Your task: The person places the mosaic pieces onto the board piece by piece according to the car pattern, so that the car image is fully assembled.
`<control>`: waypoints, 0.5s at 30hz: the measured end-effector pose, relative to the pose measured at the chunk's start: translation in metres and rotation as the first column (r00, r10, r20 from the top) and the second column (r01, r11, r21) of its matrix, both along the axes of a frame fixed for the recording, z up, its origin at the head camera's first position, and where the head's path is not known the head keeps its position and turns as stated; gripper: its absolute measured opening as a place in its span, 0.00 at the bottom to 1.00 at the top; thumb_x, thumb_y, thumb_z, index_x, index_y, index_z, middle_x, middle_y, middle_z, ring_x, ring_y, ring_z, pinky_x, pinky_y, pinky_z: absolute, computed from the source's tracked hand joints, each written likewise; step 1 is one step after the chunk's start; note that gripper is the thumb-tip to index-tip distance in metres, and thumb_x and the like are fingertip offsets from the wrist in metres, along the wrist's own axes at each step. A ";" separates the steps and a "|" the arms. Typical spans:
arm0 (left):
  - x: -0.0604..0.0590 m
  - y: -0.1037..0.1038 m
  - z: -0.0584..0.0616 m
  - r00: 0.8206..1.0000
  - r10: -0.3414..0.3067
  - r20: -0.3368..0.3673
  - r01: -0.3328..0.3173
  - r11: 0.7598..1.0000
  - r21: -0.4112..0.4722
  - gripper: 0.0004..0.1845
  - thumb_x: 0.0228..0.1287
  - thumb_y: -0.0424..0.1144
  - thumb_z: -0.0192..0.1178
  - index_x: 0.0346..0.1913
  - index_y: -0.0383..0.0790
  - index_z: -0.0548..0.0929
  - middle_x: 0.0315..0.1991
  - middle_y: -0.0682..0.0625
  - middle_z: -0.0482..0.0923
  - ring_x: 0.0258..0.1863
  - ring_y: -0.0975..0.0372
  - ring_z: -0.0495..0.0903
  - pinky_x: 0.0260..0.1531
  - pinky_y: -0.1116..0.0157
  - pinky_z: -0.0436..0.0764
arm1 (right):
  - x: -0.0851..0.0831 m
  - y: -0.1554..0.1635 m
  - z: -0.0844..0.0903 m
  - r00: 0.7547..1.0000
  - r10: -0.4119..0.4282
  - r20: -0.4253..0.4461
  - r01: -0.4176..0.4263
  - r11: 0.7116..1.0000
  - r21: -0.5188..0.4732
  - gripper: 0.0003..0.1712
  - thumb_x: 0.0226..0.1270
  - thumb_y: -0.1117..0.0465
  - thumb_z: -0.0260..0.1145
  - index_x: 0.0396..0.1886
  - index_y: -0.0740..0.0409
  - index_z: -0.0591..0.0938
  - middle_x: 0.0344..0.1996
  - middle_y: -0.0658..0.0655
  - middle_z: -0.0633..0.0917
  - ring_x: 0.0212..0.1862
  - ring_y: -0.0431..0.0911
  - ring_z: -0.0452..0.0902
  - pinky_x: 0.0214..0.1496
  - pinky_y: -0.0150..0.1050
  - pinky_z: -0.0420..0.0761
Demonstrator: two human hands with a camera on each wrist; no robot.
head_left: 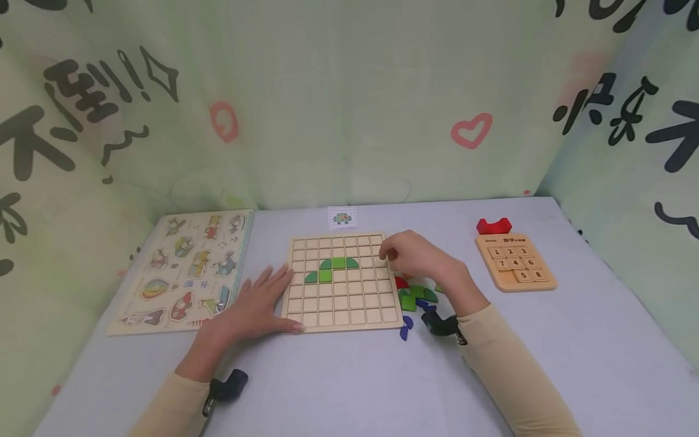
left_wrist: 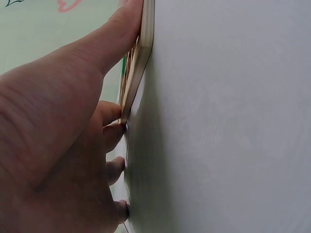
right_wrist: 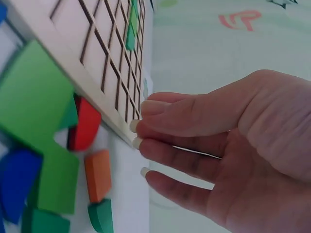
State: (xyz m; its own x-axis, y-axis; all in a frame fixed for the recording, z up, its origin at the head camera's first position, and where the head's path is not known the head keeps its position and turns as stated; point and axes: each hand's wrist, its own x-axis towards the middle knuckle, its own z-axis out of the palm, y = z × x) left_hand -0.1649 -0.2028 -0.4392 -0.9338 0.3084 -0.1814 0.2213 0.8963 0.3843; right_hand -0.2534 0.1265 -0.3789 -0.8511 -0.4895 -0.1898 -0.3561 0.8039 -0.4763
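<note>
While your left hand [head_left: 256, 306] lies flat, fingers straight against the grid board [head_left: 343, 283] at frame centre, your right hand [head_left: 417, 258] touches its right edge with loosely extended fingertips [right_wrist: 137, 125], holding nothing. Loose blocks [head_left: 416, 297] crowd that edge; only the right wrist view shows an orange block [right_wrist: 97, 174].

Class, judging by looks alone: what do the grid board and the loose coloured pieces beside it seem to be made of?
Grid board: pale, unpainted wood, seemingly; a faint grain and a layered edge show. Coloured pieces: probably painted wood, with flat, matte, opaque colour and thick, blocky edges.
</note>
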 end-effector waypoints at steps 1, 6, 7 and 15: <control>0.000 0.000 0.000 1.000 0.000 0.001 0.000 1.000 0.000 0.67 0.42 0.76 0.66 0.80 0.46 0.49 0.82 0.48 0.44 0.81 0.44 0.39 0.73 0.32 0.42 | -0.001 0.004 0.001 1.000 -0.009 0.006 0.009 1.000 0.010 0.15 0.64 0.70 0.62 0.49 0.59 0.86 0.38 0.56 0.83 0.38 0.48 0.74 0.35 0.35 0.78; 0.000 0.001 0.002 1.000 -0.002 0.002 0.002 1.000 0.019 0.66 0.42 0.75 0.68 0.80 0.45 0.50 0.82 0.47 0.45 0.81 0.43 0.40 0.73 0.31 0.42 | -0.005 0.018 0.002 0.999 -0.025 0.048 0.022 0.997 0.073 0.14 0.61 0.71 0.64 0.46 0.58 0.86 0.36 0.57 0.81 0.40 0.49 0.74 0.38 0.36 0.79; 0.001 0.001 0.003 1.000 -0.001 0.005 0.000 1.000 0.022 0.66 0.42 0.75 0.68 0.80 0.45 0.50 0.82 0.47 0.45 0.81 0.43 0.40 0.73 0.31 0.42 | -0.005 0.020 0.001 0.998 -0.031 0.060 0.026 0.996 0.088 0.14 0.60 0.71 0.65 0.45 0.57 0.86 0.35 0.56 0.81 0.40 0.49 0.74 0.39 0.36 0.79; 0.001 0.001 0.004 1.000 0.006 0.013 -0.006 1.000 0.011 0.66 0.43 0.74 0.67 0.80 0.45 0.50 0.82 0.47 0.45 0.81 0.43 0.40 0.73 0.32 0.42 | -0.008 0.027 -0.008 0.994 -0.052 0.099 0.041 0.992 0.119 0.12 0.58 0.73 0.67 0.39 0.55 0.83 0.36 0.57 0.81 0.42 0.49 0.75 0.42 0.38 0.81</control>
